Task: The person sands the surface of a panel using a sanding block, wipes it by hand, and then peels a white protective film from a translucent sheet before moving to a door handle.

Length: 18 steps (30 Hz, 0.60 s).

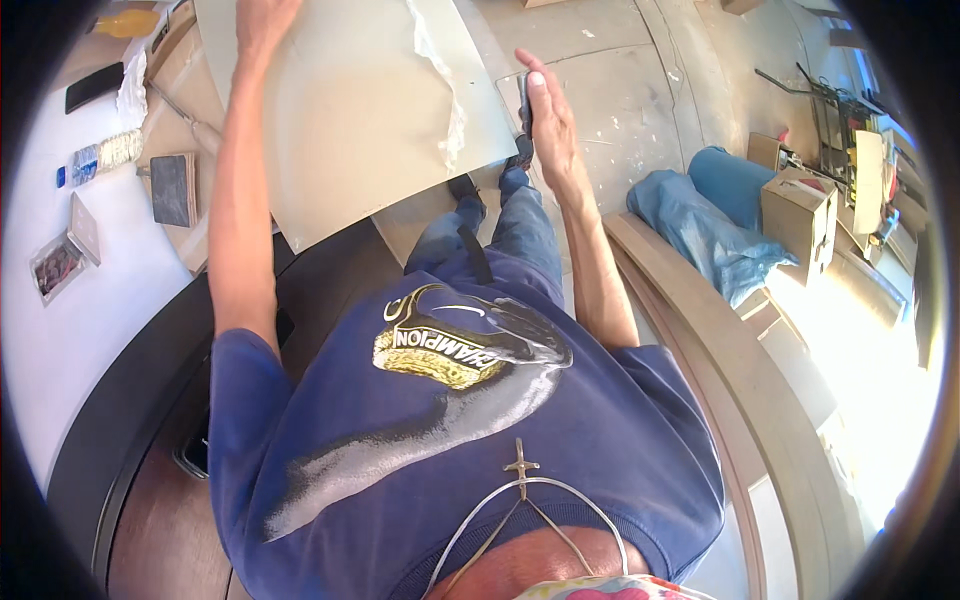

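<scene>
A large pale beige panel [360, 120] lies in front of me, with a crumpled white strip [440, 85] along its right part. My left hand [265, 18] reaches over the panel's far left part; the top of the picture cuts off its fingers. At the panel's right edge is my right hand [555, 115], its thumb and fingers stretched along a thin dark-grey block [524, 105]. That block sits between the palm and the edge; whether it touches the edge I cannot tell.
On the left, a white surface bears a black phone-like slab [95, 88], a dark block [174, 190] and a white-and-blue packet [105, 155]. To the right stand blue plastic sheeting [700, 225], a cardboard box [800, 220] and a long wooden board [720, 340]. Dark furniture [340, 270] is close at my left.
</scene>
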{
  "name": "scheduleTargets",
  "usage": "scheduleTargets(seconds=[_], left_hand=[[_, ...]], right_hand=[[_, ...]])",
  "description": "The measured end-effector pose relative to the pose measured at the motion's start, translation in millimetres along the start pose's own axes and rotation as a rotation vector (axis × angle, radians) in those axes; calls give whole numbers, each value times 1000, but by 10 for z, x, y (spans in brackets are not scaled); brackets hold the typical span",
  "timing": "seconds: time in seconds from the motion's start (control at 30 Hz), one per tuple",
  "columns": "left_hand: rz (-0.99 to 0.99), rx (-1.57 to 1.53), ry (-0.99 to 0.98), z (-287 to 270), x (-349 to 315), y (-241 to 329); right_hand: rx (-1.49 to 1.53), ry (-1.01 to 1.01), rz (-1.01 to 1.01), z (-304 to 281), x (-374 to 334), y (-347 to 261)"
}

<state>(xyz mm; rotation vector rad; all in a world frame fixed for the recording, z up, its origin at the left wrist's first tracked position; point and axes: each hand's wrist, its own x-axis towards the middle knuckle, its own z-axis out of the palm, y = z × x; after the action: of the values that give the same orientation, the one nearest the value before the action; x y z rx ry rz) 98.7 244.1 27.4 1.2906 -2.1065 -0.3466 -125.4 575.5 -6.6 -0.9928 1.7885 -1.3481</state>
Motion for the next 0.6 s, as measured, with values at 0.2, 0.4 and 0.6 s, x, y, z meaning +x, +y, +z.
scheduleTargets(seconds=[0.2, 0.4, 0.6], left_hand=[[176, 269, 189, 45, 406, -1041], [134, 303, 138, 319, 404, -801], [83, 341, 121, 111, 318, -731]], right_hand=[[-166, -168, 110, 163, -252, -135], [-318, -220, 195, 212, -8, -272], [-88, -253, 173, 213, -221, -277]])
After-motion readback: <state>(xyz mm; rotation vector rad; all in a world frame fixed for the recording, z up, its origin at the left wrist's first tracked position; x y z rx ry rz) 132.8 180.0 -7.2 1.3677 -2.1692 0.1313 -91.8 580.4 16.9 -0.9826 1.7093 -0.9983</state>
